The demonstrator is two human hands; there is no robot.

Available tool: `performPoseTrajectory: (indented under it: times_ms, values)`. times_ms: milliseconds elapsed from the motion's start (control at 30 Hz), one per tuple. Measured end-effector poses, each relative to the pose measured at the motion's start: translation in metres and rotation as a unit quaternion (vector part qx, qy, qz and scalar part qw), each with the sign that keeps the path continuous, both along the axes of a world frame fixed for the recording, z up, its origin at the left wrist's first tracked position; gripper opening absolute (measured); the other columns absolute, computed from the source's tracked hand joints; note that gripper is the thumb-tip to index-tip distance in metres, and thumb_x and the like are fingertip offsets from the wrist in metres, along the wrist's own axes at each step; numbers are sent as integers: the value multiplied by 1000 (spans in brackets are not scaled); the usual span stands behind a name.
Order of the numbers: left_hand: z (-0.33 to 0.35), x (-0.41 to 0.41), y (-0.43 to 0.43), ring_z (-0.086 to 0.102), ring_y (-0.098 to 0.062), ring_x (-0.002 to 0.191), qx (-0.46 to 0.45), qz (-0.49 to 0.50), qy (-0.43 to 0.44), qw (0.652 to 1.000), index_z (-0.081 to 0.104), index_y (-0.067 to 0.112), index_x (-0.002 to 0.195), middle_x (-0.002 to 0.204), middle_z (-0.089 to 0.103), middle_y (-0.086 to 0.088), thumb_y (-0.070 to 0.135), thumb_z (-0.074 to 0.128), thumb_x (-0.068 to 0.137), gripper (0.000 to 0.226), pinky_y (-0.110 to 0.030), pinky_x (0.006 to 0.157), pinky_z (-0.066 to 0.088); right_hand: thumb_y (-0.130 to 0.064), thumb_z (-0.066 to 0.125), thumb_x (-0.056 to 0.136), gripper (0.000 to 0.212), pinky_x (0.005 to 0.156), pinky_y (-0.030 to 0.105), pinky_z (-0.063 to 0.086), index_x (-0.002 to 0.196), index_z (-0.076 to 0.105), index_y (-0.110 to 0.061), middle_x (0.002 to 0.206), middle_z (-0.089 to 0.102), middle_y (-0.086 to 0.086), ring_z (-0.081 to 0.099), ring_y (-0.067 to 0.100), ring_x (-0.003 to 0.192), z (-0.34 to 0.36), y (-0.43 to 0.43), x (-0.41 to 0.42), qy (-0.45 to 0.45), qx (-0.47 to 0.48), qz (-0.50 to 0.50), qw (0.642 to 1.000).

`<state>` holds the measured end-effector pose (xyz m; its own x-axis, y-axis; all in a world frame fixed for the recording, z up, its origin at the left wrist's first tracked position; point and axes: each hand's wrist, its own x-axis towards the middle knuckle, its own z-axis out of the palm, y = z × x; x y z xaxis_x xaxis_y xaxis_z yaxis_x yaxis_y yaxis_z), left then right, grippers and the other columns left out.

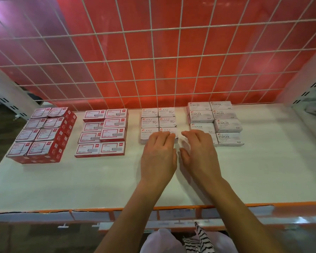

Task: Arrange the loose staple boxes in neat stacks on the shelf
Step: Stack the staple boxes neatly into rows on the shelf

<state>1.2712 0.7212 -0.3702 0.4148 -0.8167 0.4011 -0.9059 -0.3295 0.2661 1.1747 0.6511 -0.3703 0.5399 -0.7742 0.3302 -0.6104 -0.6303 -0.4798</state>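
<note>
White boxes marked STAPLES (215,121) stand in two rows at the back right of the white shelf (98,179). The left row's near boxes sit a little askew. My right hand (199,154) lies flat with straight fingers, its fingertips at the nearest left staples box. My left hand (160,156) is also flat, fingertips resting on the nearest box of the white paper clip group (158,123). Neither hand holds anything.
Two groups of red-and-white boxes stand further left, one (102,132) mid-left and a taller one (42,134) at the far left. A white wire grid (153,61) over a red panel backs the shelf. The shelf's orange front edge (117,209) runs below.
</note>
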Motion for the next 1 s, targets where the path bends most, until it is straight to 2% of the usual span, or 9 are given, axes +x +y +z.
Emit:
performPoseTrajectory:
  times_ms: [233,367,600,1000]
  values:
    - [2,-41,-36,61,-29,106,0,-52,-5,999,68,10,113,112,68,-7,9,82,68,47,-38,88,52,-5,73,71,47,90,36,46,116,61,-10,117,61,11,54,32,108,8,-18,-53,-20,24,-16,999]
    - [9,-76,-61,63,-29,103,-3,-74,0,997,69,11,111,110,69,-8,10,83,69,45,-39,85,53,-5,72,71,49,91,37,46,118,61,-11,118,62,10,54,33,108,15,-40,-88,-11,27,-47,998]
    - [6,-135,-105,60,-29,106,14,-111,8,994,68,11,114,112,68,-6,14,76,75,40,-40,86,53,-11,66,82,42,99,36,39,124,59,-10,128,56,11,46,29,119,18,-74,-154,-8,64,-96,993]
    - [0,-223,-156,62,-28,104,24,-134,21,991,68,12,114,113,68,-7,19,77,76,40,-39,84,53,-12,64,85,40,99,32,38,124,59,-13,128,53,8,42,23,121,13,-120,-242,-7,81,-130,988]
